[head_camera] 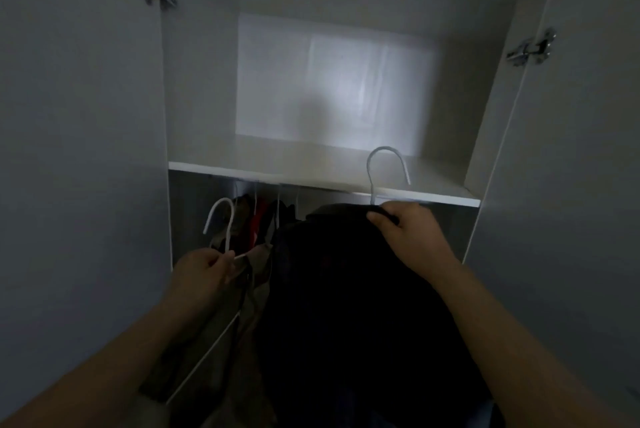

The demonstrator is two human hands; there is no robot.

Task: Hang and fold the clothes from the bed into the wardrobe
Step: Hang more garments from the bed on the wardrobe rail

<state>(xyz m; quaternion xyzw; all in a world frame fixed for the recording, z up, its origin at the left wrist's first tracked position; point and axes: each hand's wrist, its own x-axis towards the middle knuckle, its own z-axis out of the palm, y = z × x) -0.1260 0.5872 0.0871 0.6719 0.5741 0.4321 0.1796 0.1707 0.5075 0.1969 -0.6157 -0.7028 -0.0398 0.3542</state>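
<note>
View: head camera, looking into the open wardrobe (446,57); dim light.
Left hand (204,271): clamped on the neck of a white hanger (221,219), hook upright, low at the left of the opening.
Left load: drab cloth (194,358) hangs from that hanger along the forearm; type cannot be told.
Right hand (405,230): fingers curled round the top of a second hanger (386,168), its hook raised in front of the shelf (311,171).
Dark garment (346,306): on the second hanger, between both arms.
Hung clothes (263,219): below the shelf, behind the left hand.
Doors: left door (79,150) and right door (571,168) open.
</note>
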